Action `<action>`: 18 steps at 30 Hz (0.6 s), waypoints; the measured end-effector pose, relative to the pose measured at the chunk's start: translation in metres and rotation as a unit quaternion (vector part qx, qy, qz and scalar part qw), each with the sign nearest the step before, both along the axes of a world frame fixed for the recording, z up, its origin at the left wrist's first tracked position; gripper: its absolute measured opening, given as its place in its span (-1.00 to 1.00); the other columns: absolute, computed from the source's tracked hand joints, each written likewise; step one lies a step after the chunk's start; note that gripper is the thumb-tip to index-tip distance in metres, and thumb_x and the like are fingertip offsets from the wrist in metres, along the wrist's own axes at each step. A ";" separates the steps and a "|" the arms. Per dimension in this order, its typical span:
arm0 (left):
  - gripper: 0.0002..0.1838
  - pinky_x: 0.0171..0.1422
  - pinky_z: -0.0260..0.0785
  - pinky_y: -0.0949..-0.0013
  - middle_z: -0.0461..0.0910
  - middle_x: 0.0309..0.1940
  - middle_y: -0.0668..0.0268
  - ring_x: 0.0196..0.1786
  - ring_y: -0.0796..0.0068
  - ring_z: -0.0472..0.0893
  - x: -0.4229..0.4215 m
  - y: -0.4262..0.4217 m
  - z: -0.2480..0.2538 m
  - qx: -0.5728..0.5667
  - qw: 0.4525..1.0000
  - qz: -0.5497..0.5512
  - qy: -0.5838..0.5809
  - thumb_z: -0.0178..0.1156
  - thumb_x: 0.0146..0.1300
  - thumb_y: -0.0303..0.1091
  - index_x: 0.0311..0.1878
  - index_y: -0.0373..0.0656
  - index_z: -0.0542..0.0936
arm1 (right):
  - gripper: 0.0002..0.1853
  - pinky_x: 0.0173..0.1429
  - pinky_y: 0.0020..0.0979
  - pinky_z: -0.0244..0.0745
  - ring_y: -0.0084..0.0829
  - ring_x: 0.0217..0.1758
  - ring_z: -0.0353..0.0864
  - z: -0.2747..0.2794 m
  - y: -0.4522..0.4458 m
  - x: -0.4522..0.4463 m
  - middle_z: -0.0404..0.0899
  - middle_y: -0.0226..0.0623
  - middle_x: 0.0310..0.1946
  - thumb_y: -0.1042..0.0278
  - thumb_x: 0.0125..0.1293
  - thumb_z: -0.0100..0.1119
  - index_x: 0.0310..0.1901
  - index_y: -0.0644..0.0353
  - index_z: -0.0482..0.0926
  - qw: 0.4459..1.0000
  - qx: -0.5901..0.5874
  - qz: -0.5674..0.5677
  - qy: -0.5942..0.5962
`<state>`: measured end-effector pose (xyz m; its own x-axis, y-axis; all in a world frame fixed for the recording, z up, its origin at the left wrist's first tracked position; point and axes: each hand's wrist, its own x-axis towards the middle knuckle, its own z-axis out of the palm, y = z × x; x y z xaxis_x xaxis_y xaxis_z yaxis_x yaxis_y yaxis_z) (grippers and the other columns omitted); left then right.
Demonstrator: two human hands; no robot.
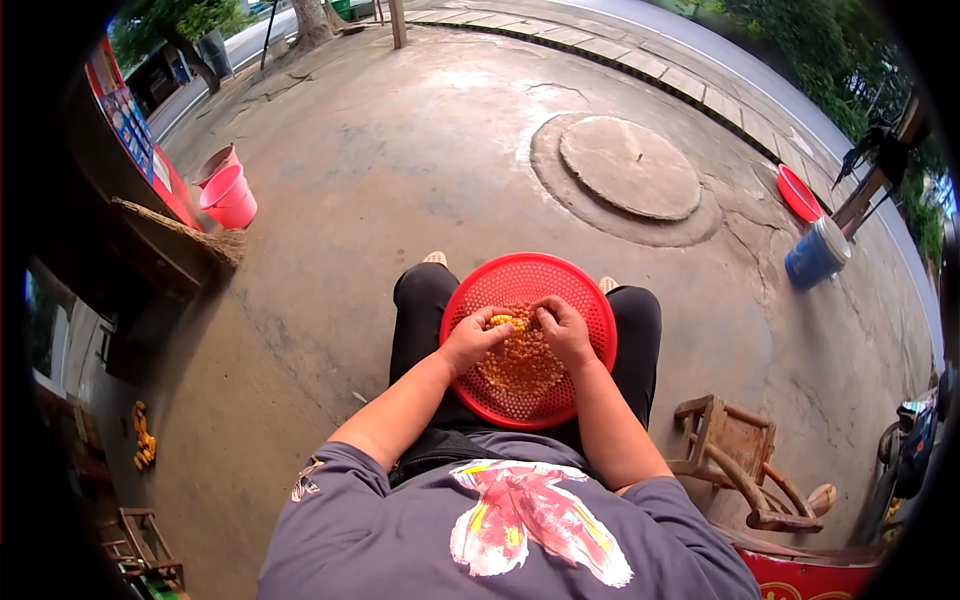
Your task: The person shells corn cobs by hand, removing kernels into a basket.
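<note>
Outdoor concrete yard beside a road (663,22), with trees (800,50).

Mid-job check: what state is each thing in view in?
Left hand: gripping corn cob
Corn cob: kernels on it
Right hand: fingers curled, contents unclear
Red basket: on lap, partly filled
Loose kernels: spread inside
Pink bucket: upright
Round slab: lying flat

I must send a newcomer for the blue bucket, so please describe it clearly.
Find the big round concrete slab. Right of it, near the wooden post, is the bucket: blue with a whitish top, unlike the red basin just beyond it.
</note>
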<state>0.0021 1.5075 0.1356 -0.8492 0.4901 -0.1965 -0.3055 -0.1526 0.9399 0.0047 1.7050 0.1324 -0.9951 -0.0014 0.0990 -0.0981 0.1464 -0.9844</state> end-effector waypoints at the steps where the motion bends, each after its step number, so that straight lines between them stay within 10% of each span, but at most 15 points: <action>1: -0.62 -0.18 0.45 0.55 0.55 -0.22 0.39 -0.28 0.67 0.52 -0.001 -0.001 0.000 0.001 1.000 0.005 -0.002 0.21 0.29 -0.33 0.12 -0.21 0.42 | -0.92 -0.16 -0.52 0.45 -0.57 -0.30 0.51 0.002 0.001 0.000 0.55 -0.39 -0.39 0.53 0.29 0.07 -0.22 0.27 0.54 0.999 -0.036 0.032 0.002; 18: -0.62 0.06 0.43 0.51 0.55 -0.11 0.34 -0.06 0.58 0.56 -0.004 0.000 -0.015 0.007 0.999 -0.002 0.047 0.25 0.22 -0.45 0.09 -0.19 0.42 | -0.86 -0.27 -0.51 0.44 -0.56 -0.39 0.50 0.012 -0.002 0.005 0.55 -0.38 -0.43 0.40 0.18 0.26 -0.28 0.26 0.59 0.991 0.092 0.098 -0.001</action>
